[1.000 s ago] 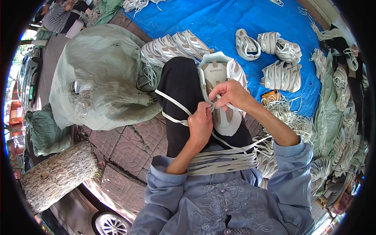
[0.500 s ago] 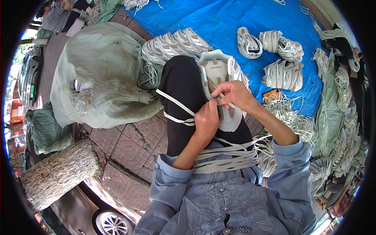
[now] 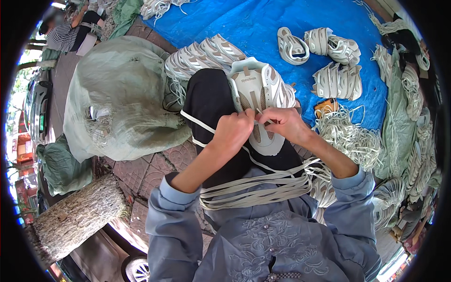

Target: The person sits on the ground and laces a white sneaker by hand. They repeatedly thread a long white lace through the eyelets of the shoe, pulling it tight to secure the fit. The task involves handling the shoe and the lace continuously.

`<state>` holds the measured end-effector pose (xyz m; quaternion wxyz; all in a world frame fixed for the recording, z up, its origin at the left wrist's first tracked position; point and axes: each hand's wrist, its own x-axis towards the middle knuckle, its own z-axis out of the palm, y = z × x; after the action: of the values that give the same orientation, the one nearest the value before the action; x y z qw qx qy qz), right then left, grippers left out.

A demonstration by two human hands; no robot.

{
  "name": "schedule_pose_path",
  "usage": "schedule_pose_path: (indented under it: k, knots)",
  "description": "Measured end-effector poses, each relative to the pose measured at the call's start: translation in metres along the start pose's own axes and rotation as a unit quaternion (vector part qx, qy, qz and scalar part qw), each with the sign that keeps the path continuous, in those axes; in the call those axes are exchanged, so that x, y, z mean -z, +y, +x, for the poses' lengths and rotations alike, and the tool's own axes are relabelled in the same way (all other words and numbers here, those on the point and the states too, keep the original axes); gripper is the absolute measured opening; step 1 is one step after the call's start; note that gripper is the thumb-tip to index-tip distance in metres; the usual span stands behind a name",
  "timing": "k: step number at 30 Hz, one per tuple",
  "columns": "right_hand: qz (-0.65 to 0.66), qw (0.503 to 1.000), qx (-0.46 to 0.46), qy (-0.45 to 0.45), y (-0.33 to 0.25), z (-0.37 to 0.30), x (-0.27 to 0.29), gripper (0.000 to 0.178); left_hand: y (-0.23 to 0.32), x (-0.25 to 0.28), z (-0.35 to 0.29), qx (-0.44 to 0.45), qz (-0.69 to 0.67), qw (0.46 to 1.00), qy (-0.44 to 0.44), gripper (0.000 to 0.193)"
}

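Note:
A white and beige shoe upper [image 3: 249, 83], with no sole visible, lies across my thighs with its tongue facing up. My left hand [image 3: 235, 129] is closed in a pinch over the middle of its lacing area, on a flat white shoelace [image 3: 198, 121]. That lace also runs over my dark-trousered left knee. Just right of it, my right hand [image 3: 287, 124] pinches the lace too, thumb and forefinger almost meeting the left fingertips. Both hands cover part of the eyelets. A bundle of loose white laces [image 3: 253, 192] stretches across my lap.
Nested shoe uppers [image 3: 204, 56] and a large pale green sack [image 3: 124, 96] lie to the left. More uppers [image 3: 337, 81] rest on a blue tarp [image 3: 225, 19]. At right sits a lace heap [image 3: 350, 136]; another person [image 3: 66, 35] sits far left.
My left hand has moved up and turned sideways, with its forearm swung outward to the left. My right hand has shifted slightly down, and both stay at the lacing area.

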<state>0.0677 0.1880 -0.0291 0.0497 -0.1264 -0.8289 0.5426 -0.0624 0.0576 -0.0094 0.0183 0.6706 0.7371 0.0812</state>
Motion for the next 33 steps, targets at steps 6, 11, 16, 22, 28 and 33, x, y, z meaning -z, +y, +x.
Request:
schedule_pose_path:
  k: [6, 11, 16, 22, 28, 33]
  knots:
    - [-0.047, 0.993, 0.102, 0.044, -0.003, 0.012, 0.002, 0.022, -0.016, 0.015, 0.012, -0.095, 0.063, 0.99, -0.088, 0.014]
    - [-0.202, 0.966, 0.157, 0.04, -0.001, 0.037, -0.003, 0.012, -0.022, 0.019, 0.016, -0.092, 0.02, 0.984, -0.151, 0.03]
    - [-0.239, 0.953, 0.178, 0.05, 0.005, 0.041, -0.009, 0.005, -0.025, 0.029, 0.01, -0.064, -0.035, 0.981, -0.181, 0.031]
    - [-0.229, 0.947, 0.206, 0.088, 0.007, 0.034, -0.014, 0.007, -0.03, 0.033, 0.015, -0.06, -0.105, 0.974, -0.194, 0.029]
    - [-0.166, 0.959, 0.222, 0.064, 0.011, 0.027, -0.006, 0.011, -0.014, 0.03, 0.006, -0.026, -0.081, 0.986, -0.146, 0.024]
    - [-0.17, 0.961, 0.206, 0.077, 0.011, 0.03, -0.012, 0.009, -0.005, 0.02, -0.007, -0.013, -0.02, 0.996, -0.082, 0.021]
